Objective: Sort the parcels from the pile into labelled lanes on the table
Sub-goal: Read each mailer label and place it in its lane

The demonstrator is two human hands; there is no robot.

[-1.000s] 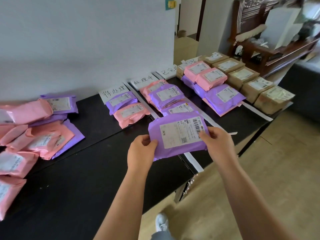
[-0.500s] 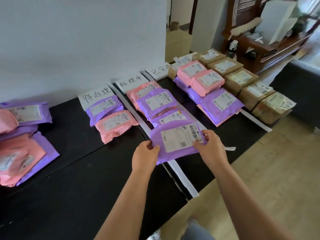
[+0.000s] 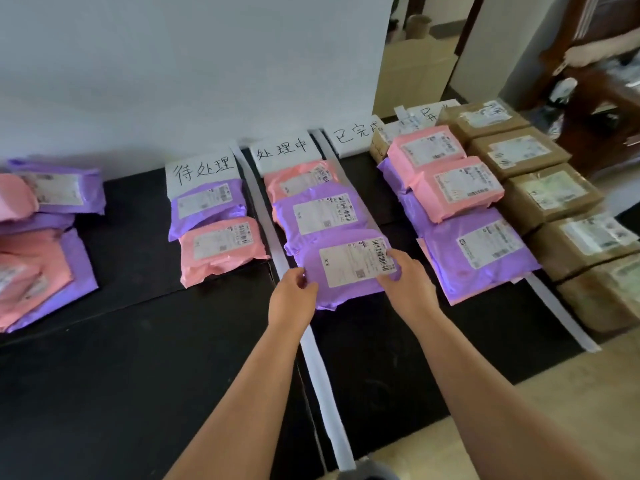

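Gripping purple parcel (image 3: 346,268) at its near corners, left hand (image 3: 292,292) and right hand (image 3: 405,282) both pinched on it, I see it overlapping the second lane's stack (image 3: 318,213); it may slide onto the white divider strip (image 3: 311,348) on release.

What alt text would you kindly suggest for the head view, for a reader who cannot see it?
A person's left hand and right hand grip a purple parcel by its sides at the front of the lane labelled 处理中 on a black table. Pink and purple parcels lie in three lanes, brown boxes line the right, and an unsorted pile lies left.
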